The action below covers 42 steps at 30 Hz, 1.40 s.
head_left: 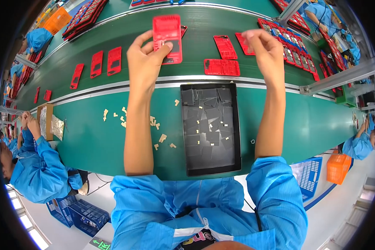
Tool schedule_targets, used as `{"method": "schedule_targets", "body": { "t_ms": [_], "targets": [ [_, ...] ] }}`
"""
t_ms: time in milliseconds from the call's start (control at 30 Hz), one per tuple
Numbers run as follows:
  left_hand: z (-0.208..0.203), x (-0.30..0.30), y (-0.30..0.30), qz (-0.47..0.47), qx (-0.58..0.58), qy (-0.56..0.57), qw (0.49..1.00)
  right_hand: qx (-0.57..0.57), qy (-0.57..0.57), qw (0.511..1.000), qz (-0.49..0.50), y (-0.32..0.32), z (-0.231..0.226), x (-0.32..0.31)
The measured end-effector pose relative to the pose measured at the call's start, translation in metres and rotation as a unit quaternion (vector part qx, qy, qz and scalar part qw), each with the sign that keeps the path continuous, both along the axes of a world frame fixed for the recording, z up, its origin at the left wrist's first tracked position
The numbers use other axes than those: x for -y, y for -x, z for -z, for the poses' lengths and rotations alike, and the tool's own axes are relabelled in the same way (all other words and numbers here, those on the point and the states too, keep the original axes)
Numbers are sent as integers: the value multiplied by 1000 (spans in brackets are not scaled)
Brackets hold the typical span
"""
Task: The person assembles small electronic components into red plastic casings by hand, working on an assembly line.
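Observation:
My left hand [144, 60] grips a red plastic phone housing [166, 31], raised above the conveyor belt, thumb pressed on its face near a dark patch. My right hand [269, 54] is lifted over the belt at the right, thumb and fingers drawn together; whatever they may pinch is too small to make out. Just behind those fingertips lies another red housing [243, 43]. More red housings lie between my hands, one [225, 47] angled and one [222, 67] sideways. Below them on the green bench stands a black tray [184, 137] with thin dark sheets and small pale pieces.
Small cream-coloured pieces [163, 138] are scattered beside my left forearm. Several red housings [114, 61] lie along the belt's left side. Loaded red trays [298, 54] sit at the right near a metal post [341, 78]. A co-worker [41, 166] sits at the left beside a cardboard box [46, 121].

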<state>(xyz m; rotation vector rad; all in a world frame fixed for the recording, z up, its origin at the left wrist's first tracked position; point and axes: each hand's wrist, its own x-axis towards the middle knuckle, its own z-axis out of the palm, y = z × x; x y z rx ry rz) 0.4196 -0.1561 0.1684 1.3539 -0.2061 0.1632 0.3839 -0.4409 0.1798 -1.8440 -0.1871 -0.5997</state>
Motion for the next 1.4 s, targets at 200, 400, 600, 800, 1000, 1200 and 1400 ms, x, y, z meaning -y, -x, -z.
{"method": "schedule_targets", "body": {
  "t_ms": [200, 400, 600, 800, 1000, 1200, 1400],
  "targets": [
    [87, 3, -34, -50, -37, -179, 982, -301, 377, 871, 95, -12, 60, 12],
    [87, 13, -25, -125, 93, -377, 913, -273, 357, 884, 127, -23, 84, 13],
    [56, 21, -8, -84, 144, -341, 925, -295, 315, 892, 133, -20, 75, 5],
    [52, 31, 1, -12, 119, -364, 924, -186, 255, 945, 87, -22, 64, -4],
    [30, 31, 8, 171, 41, -260, 950, -51, 45, 997, -28, -1, 17, -29],
    [3, 12, 12, 93, 1, -20, 995, -3, 341, 937, -78, 38, -1, -28],
    [-15, 14, 25, 88, 0, 19, 996, -90, 551, 829, -28, 79, 42, -52]
  ]
}}
